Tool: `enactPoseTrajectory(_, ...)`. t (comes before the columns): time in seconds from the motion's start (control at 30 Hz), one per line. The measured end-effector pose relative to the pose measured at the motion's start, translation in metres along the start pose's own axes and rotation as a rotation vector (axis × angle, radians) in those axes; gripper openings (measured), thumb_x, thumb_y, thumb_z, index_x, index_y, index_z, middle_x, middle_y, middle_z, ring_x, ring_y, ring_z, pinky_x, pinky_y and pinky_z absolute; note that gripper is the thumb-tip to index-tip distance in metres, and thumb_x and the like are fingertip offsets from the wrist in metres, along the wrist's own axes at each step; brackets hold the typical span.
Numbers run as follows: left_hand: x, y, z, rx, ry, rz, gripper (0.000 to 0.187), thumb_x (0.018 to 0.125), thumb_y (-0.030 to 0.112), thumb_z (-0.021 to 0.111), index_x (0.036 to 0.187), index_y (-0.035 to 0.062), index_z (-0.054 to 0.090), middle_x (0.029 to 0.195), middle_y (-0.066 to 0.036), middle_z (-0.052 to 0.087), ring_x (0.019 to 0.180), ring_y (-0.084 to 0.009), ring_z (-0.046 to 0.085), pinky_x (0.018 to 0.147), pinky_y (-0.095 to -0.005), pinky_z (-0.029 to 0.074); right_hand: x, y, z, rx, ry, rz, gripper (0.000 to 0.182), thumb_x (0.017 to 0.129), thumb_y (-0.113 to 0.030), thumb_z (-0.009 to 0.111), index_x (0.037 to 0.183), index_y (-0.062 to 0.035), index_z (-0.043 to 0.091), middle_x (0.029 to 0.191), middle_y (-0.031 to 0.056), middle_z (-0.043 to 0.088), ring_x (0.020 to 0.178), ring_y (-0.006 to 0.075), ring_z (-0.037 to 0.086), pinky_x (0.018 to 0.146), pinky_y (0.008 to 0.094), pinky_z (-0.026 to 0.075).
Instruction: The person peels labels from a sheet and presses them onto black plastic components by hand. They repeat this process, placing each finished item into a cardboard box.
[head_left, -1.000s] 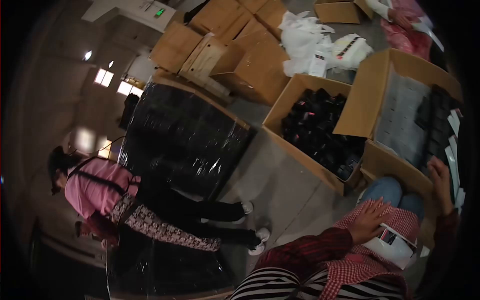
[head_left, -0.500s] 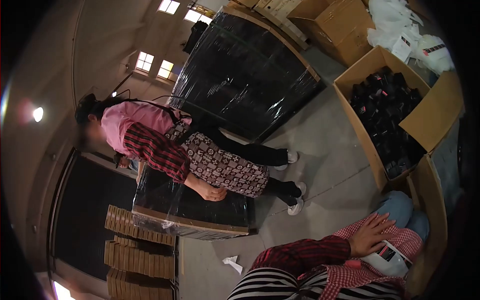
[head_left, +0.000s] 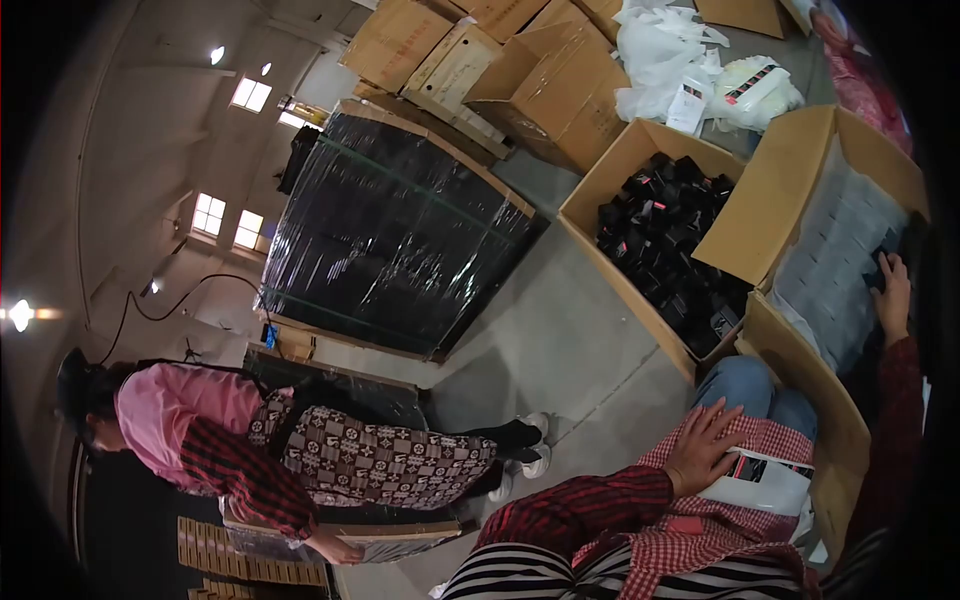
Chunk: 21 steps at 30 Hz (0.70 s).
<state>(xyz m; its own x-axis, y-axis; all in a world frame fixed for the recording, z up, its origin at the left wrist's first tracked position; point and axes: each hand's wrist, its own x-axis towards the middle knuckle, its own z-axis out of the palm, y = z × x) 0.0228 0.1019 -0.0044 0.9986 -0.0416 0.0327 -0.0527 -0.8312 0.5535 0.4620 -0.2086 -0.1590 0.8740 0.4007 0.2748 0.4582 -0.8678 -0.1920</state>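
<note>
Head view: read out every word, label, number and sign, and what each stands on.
No text is legible.
Upper cardboard box: reddish print, too blurred.
Pale box beside it: dark marks, too small.
White packet: print too small.
White bundle: dark strip, unreadable.
Black pieces: red marks, too small.
White item on the lap: dark label, unreadable.

Access above the parts carton [head_left: 602, 180] was open, save where a cardboard flap [head_left: 768, 205] overhung it. The near box panel [head_left: 812, 370] stood between my left hand [head_left: 704, 450] and the plastic sheeting [head_left: 835, 255], blocking a low pass.
</note>
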Motion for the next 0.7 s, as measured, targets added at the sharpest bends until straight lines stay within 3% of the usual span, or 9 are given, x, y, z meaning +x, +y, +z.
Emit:
enactPoseTrajectory(0.07,0.009,-0.004,0.001,0.012,0.007,-0.022,0.031,0.092,0.026,0.055,0.120,0.0134,0.061,0.151,-0.011,0.033,0.143,-0.0354,0.022,0.114,-0.0549,0.018,-0.004,-0.019,-0.023,0.181,0.163,-0.024,0.079,0.066,0.007,0.075,0.138,-0.0076,0.046,0.137,0.0134,0.046,0.120,0.0332,0.051,0.098,0.0369,0.045)
enactPoseTrajectory(0.17,0.021,-0.014,-0.006,0.026,-0.019,-0.009,0.033,0.092,0.028,0.055,0.123,0.0156,0.060,0.149,-0.011,0.036,0.142,-0.0354,0.024,0.113,-0.0544,0.019,-0.005,-0.046,-0.081,0.661,0.188,0.182,0.066,0.077,-0.008,0.075,0.137,-0.0014,0.047,0.135,0.0134,0.053,0.121,0.0233,0.053,0.101,0.0280,0.040)
enactPoseTrajectory(0.2,0.018,-0.014,-0.005,0.039,0.023,0.024,0.035,0.092,0.029,0.055,0.125,0.0176,0.060,0.149,-0.011,0.037,0.141,-0.0357,0.026,0.113,-0.0543,0.020,-0.010,-0.057,-0.097,1.108,0.177,0.213,0.062,0.081,-0.015,0.074,0.135,0.0023,0.049,0.130,0.0113,0.057,0.120,0.0176,0.052,0.102,0.0272,0.038)
enactPoseTrajectory(0.4,-0.014,-0.012,0.001,-0.263,0.100,0.068,0.034,0.089,0.020,0.063,0.119,0.0043,0.059,0.137,-0.020,0.048,0.131,-0.0443,0.037,0.110,-0.0510,0.027,-0.136,-0.211,-0.289,1.289,-0.158,0.114,0.038,0.089,-0.018,0.067,0.120,0.0026,0.060,0.099,0.0000,0.062,0.094,0.0068,0.054,0.084,0.0242,0.045)
enactPoseTrajectory(0.43,-0.015,-0.001,-0.014,-0.268,0.119,0.061,0.036,0.092,0.018,0.060,0.124,0.0021,0.056,0.137,-0.020,0.047,0.132,-0.0402,0.038,0.110,-0.0496,0.028,-0.159,-0.213,-0.259,1.230,-0.016,0.086,0.036,0.091,-0.020,0.066,0.119,0.0024,0.060,0.099,-0.0009,0.062,0.093,0.0062,0.054,0.083,0.0234,0.046)
enactPoseTrajectory(0.47,-0.015,0.012,-0.027,-0.424,0.123,0.034,0.039,0.093,0.017,0.059,0.128,0.0009,0.052,0.138,-0.020,0.046,0.133,-0.0367,0.039,0.110,-0.0479,0.029,-0.180,-0.239,-0.280,1.424,-0.099,0.127,0.039,0.092,-0.023,0.066,0.120,0.0033,0.059,0.102,-0.0002,0.065,0.095,0.0066,0.055,0.084,0.0243,0.046)
enactPoseTrajectory(0.57,-0.019,0.063,-0.052,-0.979,0.046,0.005,0.050,0.095,0.014,0.057,0.139,-0.0006,0.038,0.140,-0.020,0.044,0.135,-0.0277,0.037,0.110,-0.0412,0.030,-0.229,-0.269,-0.263,1.318,-0.075,0.080,0.044,0.091,-0.029,0.066,0.121,0.0031,0.058,0.103,0.0110,0.069,0.094,0.0154,0.063,0.082,0.0300,0.048)
enactPoseTrajectory(0.67,-0.019,0.095,-0.070,-0.932,-0.156,0.089,0.052,0.094,0.010,0.060,0.139,0.0016,0.038,0.134,-0.015,0.048,0.123,-0.0215,0.048,0.102,-0.0326,0.040,-0.260,-0.306,-0.274,1.003,-0.060,-0.133,0.040,0.093,-0.032,0.061,0.116,0.0007,0.061,0.096,0.0172,0.066,0.091,0.0322,0.064,0.082,0.0350,0.049)
enactPoseTrajectory(0.7,-0.020,0.098,-0.073,-0.889,-0.274,0.086,0.051,0.093,0.008,0.061,0.138,0.0022,0.039,0.131,-0.013,0.050,0.118,-0.0192,0.051,0.098,-0.0299,0.043,-0.270,-0.313,-0.270,0.990,-0.049,-0.105,0.040,0.093,-0.032,0.061,0.116,0.0007,0.061,0.096,0.0172,0.066,0.091,0.0322,0.064,0.082,0.0350,0.049)
